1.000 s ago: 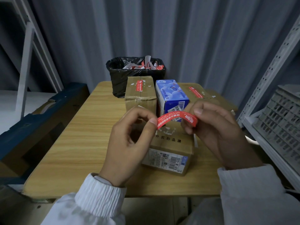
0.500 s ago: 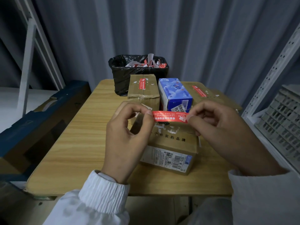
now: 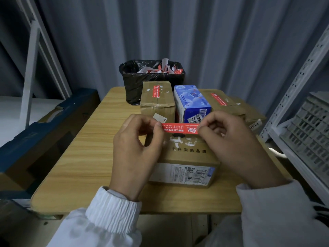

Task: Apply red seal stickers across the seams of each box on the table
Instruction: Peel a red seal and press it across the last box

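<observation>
Two sets of fingers (image 3: 158, 130) pinch the red seal sticker (image 3: 179, 128) by its ends, the left hand (image 3: 137, 147) and right hand (image 3: 236, 145) holding it stretched flat over the far edge of the nearest cardboard box (image 3: 187, 155). Behind it on the wooden worktop (image 3: 89, 148) stand a stickered brown box (image 3: 156, 97), a blue box (image 3: 191, 100), another stickered box (image 3: 222, 102) and a black-lined bin (image 3: 135, 82).
</observation>
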